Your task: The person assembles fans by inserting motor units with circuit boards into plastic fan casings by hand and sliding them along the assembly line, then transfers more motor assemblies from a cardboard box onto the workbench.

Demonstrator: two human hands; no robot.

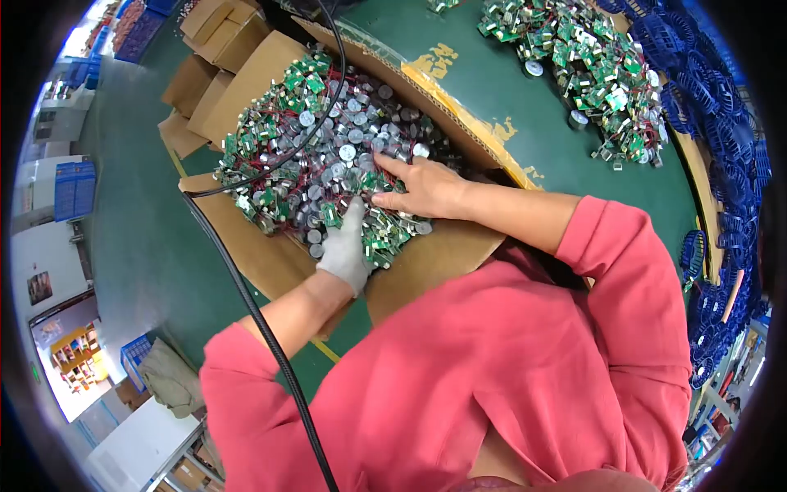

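A cardboard box is heaped with small round metal motors, green circuit boards and thin red wires. My left hand, in a pale glove, reaches into the near side of the heap, its fingertips among the boards and partly hidden. Bare, my right hand rests on the heap from the right, index finger and thumb spread apart over the parts. Nothing shows gripped between them; its other fingers are mostly hidden.
A black cable hangs across the box and my left arm. Another pile of boards and motors lies on the green table at upper right. Blue plastic fan guards line the right edge. Folded cardboard stands behind.
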